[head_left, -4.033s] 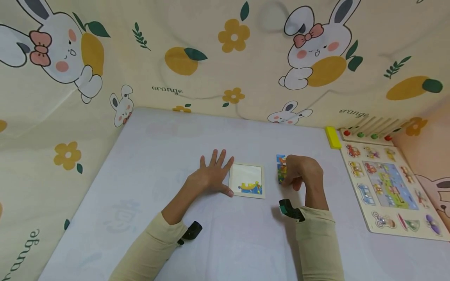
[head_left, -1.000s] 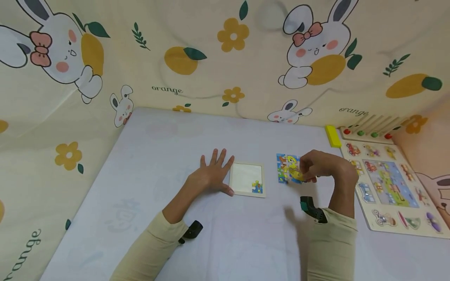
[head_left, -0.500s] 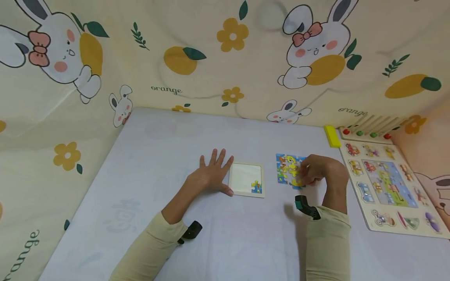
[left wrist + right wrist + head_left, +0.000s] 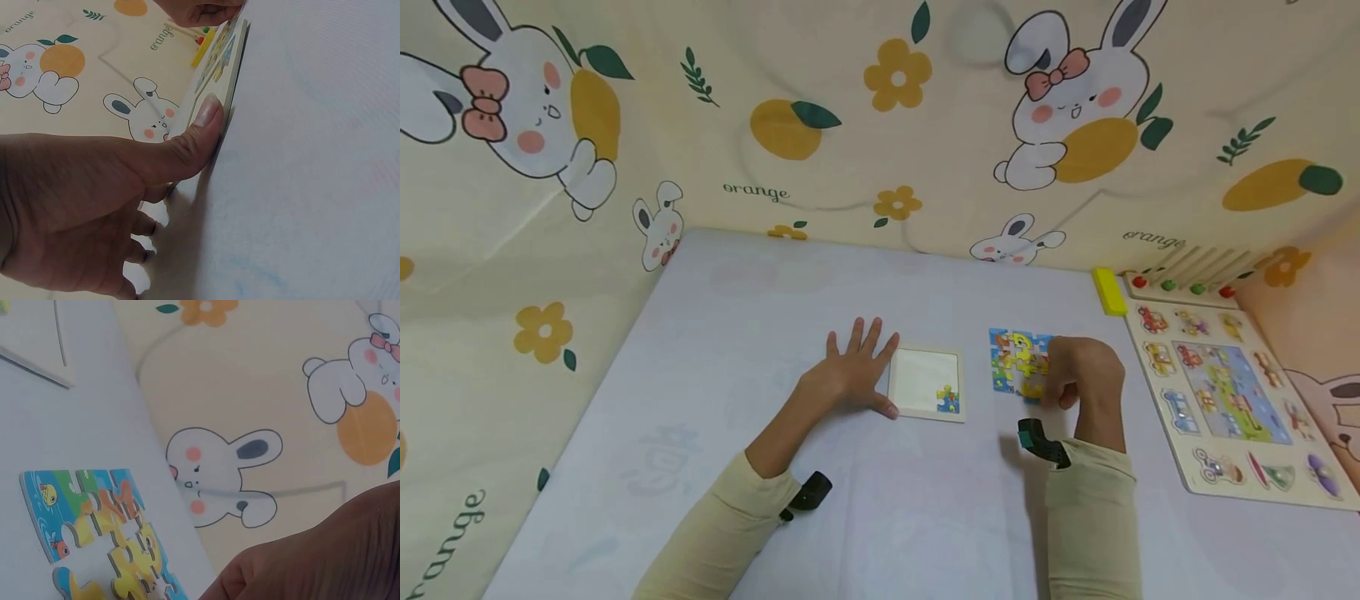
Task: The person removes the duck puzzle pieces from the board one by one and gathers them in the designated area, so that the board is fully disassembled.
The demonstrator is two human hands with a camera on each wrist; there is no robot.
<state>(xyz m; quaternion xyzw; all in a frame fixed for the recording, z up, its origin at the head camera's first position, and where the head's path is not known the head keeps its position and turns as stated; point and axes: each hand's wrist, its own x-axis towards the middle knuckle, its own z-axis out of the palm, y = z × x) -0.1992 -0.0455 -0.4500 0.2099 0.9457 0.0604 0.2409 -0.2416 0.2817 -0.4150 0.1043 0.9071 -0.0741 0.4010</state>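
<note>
My left hand (image 4: 846, 379) lies spread on the table with its thumb and fingers at the left edge of a small square wooden puzzle tray (image 4: 917, 379). In the left wrist view the thumb (image 4: 209, 112) rests along the tray's edge. One blue and yellow puzzle piece (image 4: 948, 399) sits in the tray's lower right corner. To the right, a group of colourful jigsaw pieces (image 4: 1018, 360) lies joined on the table, with a gap visible in the right wrist view. My right hand (image 4: 1086, 367) bends down over the group's right side, fingers curled; its fingertips are hidden.
A large wooden picture board (image 4: 1217, 471) lies at the right, with a peg rack (image 4: 1183, 287) behind it and a yellow block (image 4: 1109, 292) beside that. A printed cloth wall (image 4: 820, 200) rises along the table's back edge.
Over four seconds, yellow and blue pieces beside the corner piece have left the tray. In the last second my right hand has moved slightly left over the joined pieces. My left hand stays put.
</note>
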